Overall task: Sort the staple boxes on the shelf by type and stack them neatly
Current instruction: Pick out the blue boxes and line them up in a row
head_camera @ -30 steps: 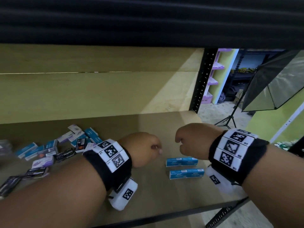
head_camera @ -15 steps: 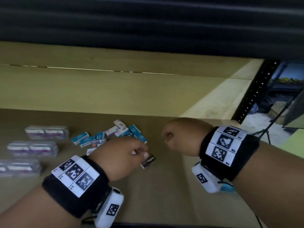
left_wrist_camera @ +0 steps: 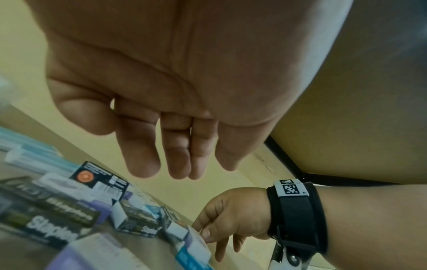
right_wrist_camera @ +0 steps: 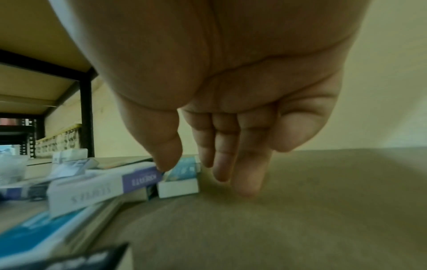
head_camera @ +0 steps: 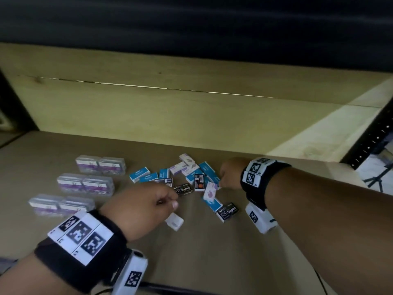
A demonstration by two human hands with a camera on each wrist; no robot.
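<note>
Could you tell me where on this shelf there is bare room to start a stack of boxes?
Bare board lies right of the right hand, and along the front edge below the black Staples box. The jumbled pile and clear cases crowd the middle and left.

**Plywood shelving in dim light**

The shelf board (head_camera: pixel 212 252) was brown and matte, backed by a pale plywood panel (head_camera: pixel 170 116) split by a thin horizontal seam (head_camera: pixel 170 88). A dark band (head_camera: pixel 191 22) ran overhead. A black perforated upright (head_camera: pixel 370 141) stood at right, with a tripod leg (head_camera: pixel 376 177) beyond it.
</note>
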